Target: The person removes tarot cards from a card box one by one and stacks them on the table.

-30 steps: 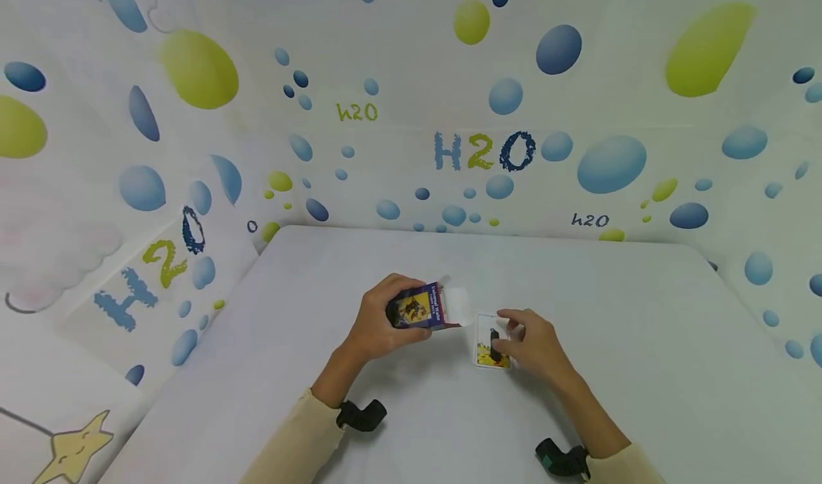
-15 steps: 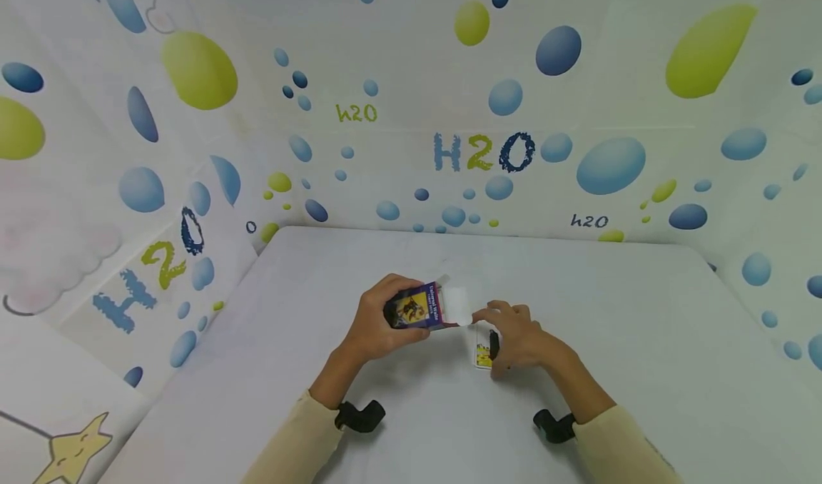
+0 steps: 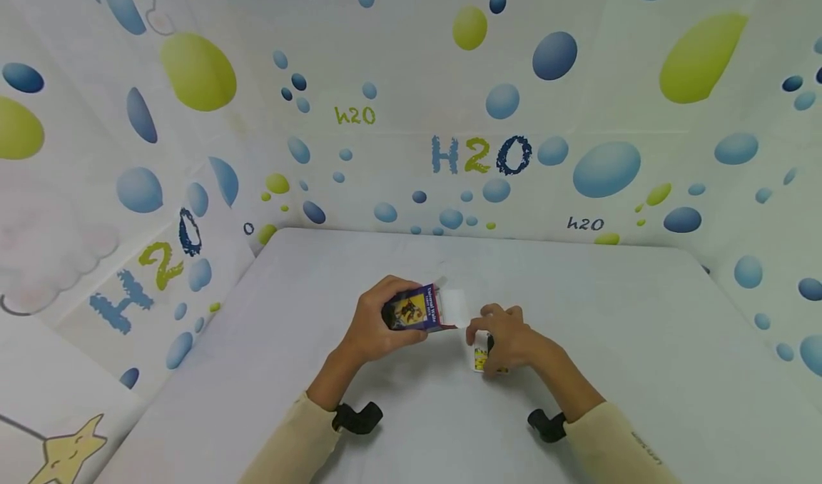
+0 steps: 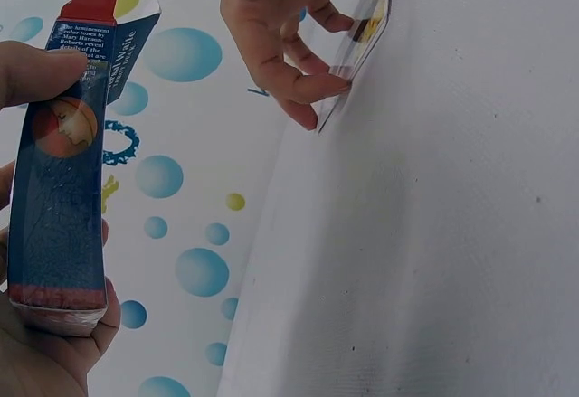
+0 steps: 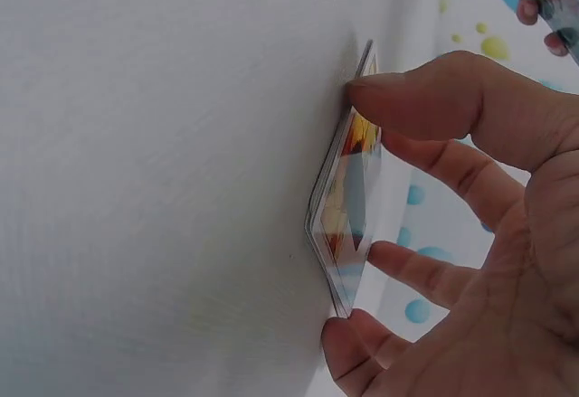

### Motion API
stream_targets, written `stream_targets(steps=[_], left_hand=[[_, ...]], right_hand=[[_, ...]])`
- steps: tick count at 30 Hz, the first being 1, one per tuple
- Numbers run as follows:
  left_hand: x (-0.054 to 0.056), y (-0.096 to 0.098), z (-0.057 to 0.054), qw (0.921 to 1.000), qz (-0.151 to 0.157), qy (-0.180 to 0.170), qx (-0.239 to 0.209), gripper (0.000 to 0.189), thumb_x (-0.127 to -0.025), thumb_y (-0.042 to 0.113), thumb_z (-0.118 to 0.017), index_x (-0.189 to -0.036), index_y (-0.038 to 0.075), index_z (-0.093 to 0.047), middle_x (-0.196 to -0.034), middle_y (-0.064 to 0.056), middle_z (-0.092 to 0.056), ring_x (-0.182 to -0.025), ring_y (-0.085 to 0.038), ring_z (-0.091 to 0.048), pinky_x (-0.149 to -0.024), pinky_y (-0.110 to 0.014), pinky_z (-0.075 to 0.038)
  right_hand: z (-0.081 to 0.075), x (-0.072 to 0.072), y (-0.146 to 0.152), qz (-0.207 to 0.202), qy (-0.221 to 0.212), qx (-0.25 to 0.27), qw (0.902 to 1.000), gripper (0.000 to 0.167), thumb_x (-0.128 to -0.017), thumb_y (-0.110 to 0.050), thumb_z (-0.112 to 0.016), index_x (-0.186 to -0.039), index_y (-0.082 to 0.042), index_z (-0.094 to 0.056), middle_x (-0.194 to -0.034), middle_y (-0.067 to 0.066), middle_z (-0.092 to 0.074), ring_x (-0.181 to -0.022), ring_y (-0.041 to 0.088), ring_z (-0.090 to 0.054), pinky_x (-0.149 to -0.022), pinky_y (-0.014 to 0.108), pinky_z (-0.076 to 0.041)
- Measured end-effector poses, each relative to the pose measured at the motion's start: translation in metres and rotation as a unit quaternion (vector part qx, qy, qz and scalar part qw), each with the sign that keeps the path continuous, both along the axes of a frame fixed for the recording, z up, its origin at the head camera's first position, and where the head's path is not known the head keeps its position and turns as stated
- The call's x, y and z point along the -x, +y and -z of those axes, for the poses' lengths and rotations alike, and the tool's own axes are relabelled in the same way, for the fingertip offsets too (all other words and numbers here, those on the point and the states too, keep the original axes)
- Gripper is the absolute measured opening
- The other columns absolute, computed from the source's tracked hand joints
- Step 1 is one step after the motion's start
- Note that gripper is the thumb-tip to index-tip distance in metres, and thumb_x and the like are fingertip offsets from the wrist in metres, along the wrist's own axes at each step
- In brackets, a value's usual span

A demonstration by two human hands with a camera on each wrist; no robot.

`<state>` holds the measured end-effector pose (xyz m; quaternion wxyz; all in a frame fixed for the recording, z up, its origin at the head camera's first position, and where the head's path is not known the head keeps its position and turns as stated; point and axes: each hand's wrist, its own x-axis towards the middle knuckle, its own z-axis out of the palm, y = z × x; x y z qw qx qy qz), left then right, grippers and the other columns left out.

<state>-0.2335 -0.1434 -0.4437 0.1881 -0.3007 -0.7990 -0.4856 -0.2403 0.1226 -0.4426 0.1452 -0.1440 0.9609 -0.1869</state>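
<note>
My left hand (image 3: 372, 323) grips a dark blue tarot card box (image 3: 411, 310) above the table, thumb along one side and fingers around the other. Its white end flap (image 3: 454, 308) hangs open toward the right. In the left wrist view, a narrow printed side of the box (image 4: 63, 189) and a red end tab (image 4: 90, 4) show. A thin stack of tarot cards (image 3: 480, 360) lies face up on the table, partly covered by my right hand (image 3: 510, 338). The right wrist view has the thumb and fingers curled about opposite edges of the stack (image 5: 348, 198).
The white table (image 3: 610, 327) spreads around both hands. White walls (image 3: 411, 56) with blue and green drops rise behind it and at the sides. Black wrist cameras (image 3: 358, 418) sit on both forearms, near cream sleeves (image 3: 292, 441).
My right hand has shifted left over the cards, its fingers first spreading, then closing around the stack's edges. The left hand and the box stay nearly still.
</note>
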Motion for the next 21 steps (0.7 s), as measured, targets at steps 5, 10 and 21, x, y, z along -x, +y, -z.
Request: stream_targets(steps=[5,10,21], left_hand=[[0.0003,0.0009,0.0006,1.0000,0.001,0.003,0.001,0.065,-0.069,0.024,-0.089,-0.129,0.019,-0.065,-0.121,0.003,-0.065,-0.106,-0.017,-0.059,-0.091,-0.038,-0.054],[-0.0001,0.0016,0.0008,1.0000,0.003,-0.003,0.000,0.065,-0.070,0.023,-0.089,-0.129,0.019,-0.064,-0.121,0.002,-0.065,-0.106,-0.018,-0.059,-0.092,-0.037,-0.053],[-0.0010,0.0037,0.0004,0.9999,0.006,-0.014,-0.005,0.066,-0.068,0.020,-0.089,-0.129,0.014,-0.064,-0.122,-0.003,-0.065,-0.107,-0.021,-0.059,-0.093,-0.039,-0.053]], right_hand=[[0.0002,-0.0026,-0.0021,0.007,0.002,-0.002,1.0000,0.041,-0.063,-0.016,-0.094,-0.087,-0.037,-0.067,-0.153,0.011,-0.042,-0.131,0.045,-0.030,-0.088,0.061,-0.050],[-0.0003,-0.0061,-0.0037,0.009,0.010,-0.004,0.9999,0.038,-0.065,-0.016,-0.092,-0.085,-0.037,-0.067,-0.154,0.012,-0.042,-0.134,0.047,-0.030,-0.092,0.066,-0.045],[0.0015,-0.0087,-0.0021,-0.014,0.044,-0.015,0.9988,0.036,-0.068,-0.023,-0.090,-0.090,-0.038,-0.067,-0.145,0.014,-0.047,-0.132,0.048,-0.034,-0.097,0.067,-0.042]])
